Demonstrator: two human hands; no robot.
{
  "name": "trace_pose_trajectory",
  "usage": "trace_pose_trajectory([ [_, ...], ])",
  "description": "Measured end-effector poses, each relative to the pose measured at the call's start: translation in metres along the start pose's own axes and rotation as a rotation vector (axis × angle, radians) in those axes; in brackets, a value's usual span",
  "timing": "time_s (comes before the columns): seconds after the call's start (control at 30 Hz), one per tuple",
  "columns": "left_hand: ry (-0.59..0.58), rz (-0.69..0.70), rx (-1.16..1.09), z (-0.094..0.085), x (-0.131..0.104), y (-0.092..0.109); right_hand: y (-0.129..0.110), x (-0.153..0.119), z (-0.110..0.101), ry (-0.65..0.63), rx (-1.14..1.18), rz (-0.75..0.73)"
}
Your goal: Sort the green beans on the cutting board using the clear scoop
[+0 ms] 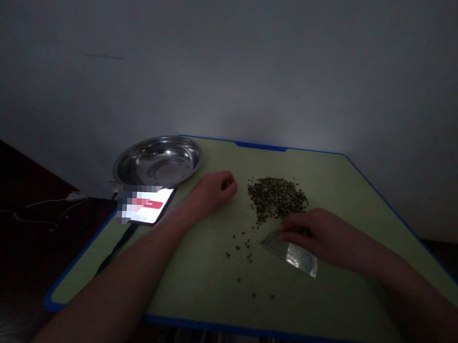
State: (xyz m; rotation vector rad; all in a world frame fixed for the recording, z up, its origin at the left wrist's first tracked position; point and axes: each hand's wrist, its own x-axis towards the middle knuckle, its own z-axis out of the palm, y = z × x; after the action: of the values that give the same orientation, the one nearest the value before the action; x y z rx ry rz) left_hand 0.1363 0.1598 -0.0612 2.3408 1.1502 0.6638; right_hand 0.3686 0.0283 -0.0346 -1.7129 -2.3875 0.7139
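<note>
My right hand (308, 229) grips a clear plastic protractor (291, 252), its straight edge facing the front of the table and its curved side under my fingers. Just beyond it, a pile of small dark brown and greenish seeds or beans (275, 196) is spread on the tabletop, with several loose ones scattered toward the front. To the left of the pile rests my left hand (214, 191), fingers curled closed against the thumb. Whatever it may hold is hidden inside the fingers.
A shallow steel basin (157, 163) stands at the table's back left. In front of it lies a phone (151, 206) with a bright screen, near a dark strap-like thing (117, 245). The pale green table (201, 286) has a blue rim; a wall rises behind it.
</note>
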Motion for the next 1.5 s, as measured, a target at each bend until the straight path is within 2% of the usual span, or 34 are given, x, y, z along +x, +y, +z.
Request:
trace_pose_trajectory([
  [0.13, 0.008, 0.009, 0.0, 0.0, 0.0, 0.001, 0.003, 0.001, -0.001, 0.006, 0.026, 0.007],
  [0.47, -0.001, 0.014, -0.012, 0.001, 0.001, 0.0, -0.017, 0.007, 0.009, 0.021, 0.03, -0.063],
  [0.87, 0.002, 0.011, 0.008, 0.002, 0.002, 0.001, -0.012, 0.002, 0.004, -0.044, 0.054, -0.083],
  [1.13, 0.006, 0.02, -0.014, 0.002, 0.002, 0.0, -0.023, -0.002, 0.007, -0.067, 0.054, -0.089],
  [1.5, 0.0, 0.019, -0.003, 0.001, 0.001, 0.0, -0.008, 0.003, 0.003, -0.002, 0.055, -0.019],
])
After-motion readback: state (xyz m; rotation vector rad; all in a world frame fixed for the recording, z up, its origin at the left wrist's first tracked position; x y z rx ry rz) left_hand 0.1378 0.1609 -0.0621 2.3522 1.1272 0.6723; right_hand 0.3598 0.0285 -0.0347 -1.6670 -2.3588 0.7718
